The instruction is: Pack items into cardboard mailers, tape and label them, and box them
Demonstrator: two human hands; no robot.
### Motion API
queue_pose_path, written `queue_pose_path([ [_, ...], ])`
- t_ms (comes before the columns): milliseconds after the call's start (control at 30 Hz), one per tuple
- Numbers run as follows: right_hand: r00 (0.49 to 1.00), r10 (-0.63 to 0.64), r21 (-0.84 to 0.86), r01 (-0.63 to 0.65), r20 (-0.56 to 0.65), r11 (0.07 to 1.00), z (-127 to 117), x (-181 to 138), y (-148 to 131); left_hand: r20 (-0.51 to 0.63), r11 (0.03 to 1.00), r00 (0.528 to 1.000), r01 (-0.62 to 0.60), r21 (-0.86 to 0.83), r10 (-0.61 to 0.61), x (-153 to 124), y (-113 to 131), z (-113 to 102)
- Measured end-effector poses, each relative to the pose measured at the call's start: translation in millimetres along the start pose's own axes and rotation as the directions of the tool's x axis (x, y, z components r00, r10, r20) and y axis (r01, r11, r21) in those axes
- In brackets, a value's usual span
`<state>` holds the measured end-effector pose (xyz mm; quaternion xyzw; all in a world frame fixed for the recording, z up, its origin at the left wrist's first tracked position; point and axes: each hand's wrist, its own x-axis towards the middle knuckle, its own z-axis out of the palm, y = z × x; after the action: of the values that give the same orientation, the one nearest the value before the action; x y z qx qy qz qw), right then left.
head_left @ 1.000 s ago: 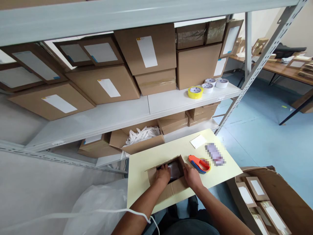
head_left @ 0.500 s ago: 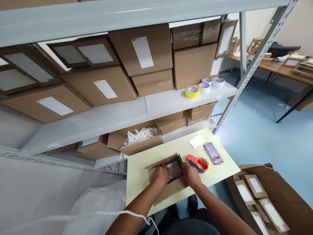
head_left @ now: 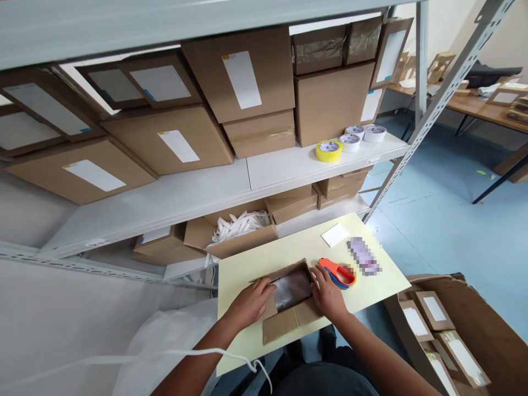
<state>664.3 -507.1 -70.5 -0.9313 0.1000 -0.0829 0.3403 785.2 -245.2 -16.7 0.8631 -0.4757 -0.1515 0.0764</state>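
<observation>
A small cardboard box (head_left: 284, 325) stands on the pale yellow table with its top open and its front flap folded outward. Inside lies a dark item in clear, shiny plastic (head_left: 292, 290); what it is I cannot make out. My left hand (head_left: 252, 301) grips the box's left side, fingers bent over the flap. At the right side, my right hand (head_left: 327, 291) has its fingers around the flap there. Just beyond that hand lies an orange and blue tape dispenser (head_left: 338, 273) with a roll in it.
On the table (head_left: 237, 275) are a white card (head_left: 335, 235) and a blurred purple item (head_left: 363, 256). Shelves ahead hold cartons, a yellow tape roll (head_left: 329, 150), several white rolls and a box of white pieces (head_left: 241, 226). A large carton (head_left: 474, 330) with labelled boxes stands right.
My left hand has come out of the box and moved left onto its side flap. More of the plastic-wrapped item shows. My right hand stays at the right flap, its fingers shifted.
</observation>
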Motion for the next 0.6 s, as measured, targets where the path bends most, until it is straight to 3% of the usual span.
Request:
queue_pose_path([
  [133, 0.989, -0.093, 0.047, 0.089, 0.114, 0.995, -1, -8, -4, -0.103, 0.998, 0.993, 0.050, -0.030, -0.053, -13, -8, 20],
  [233, 0.971, -0.058, 0.116, 0.032, 0.230, 0.993, -7, -9, -3, -0.281, 0.986, 0.947, 0.129, -0.106, -0.154, -17, -7, 36],
  [267, 0.966, -0.050, 0.156, 0.010, 0.254, 0.988, -10, -8, 0, -0.362, 0.966, 0.901, 0.185, -0.180, -0.240, -17, -7, 40],
  [333, 0.957, -0.062, 0.239, -0.008, 0.284, 0.971, -17, -6, 7, -0.484, 0.862, 0.732, 0.288, -0.417, -0.479, -17, -7, 48],
  [367, 0.953, -0.077, 0.270, -0.006, 0.295, 0.963, -21, -5, 12, -0.480, 0.776, 0.644, 0.305, -0.553, -0.595, -16, -7, 50],
  [400, 0.948, -0.092, 0.287, 0.001, 0.305, 0.958, -25, -5, 17, -0.433, 0.682, 0.591, 0.295, -0.669, -0.681, -16, -7, 53],
  [433, 0.942, -0.105, 0.291, 0.008, 0.320, 0.957, -29, -5, 21, -0.365, 0.600, 0.583, 0.276, -0.751, -0.726, -15, -8, 55],
  [500, 0.924, -0.120, 0.270, 0.019, 0.362, 0.963, -33, -5, 28, -0.254, 0.508, 0.634, 0.254, -0.823, -0.730, -14, -8, 58],
  [533, 0.916, -0.125, 0.262, 0.022, 0.382, 0.965, -34, -6, 29, -0.230, 0.498, 0.655, 0.256, -0.829, -0.720, -14, -7, 60],
  [600, 0.913, -0.129, 0.285, 0.015, 0.387, 0.958, -31, -6, 29, -0.222, 0.494, 0.645, 0.275, -0.825, -0.731, -14, -6, 65],
])
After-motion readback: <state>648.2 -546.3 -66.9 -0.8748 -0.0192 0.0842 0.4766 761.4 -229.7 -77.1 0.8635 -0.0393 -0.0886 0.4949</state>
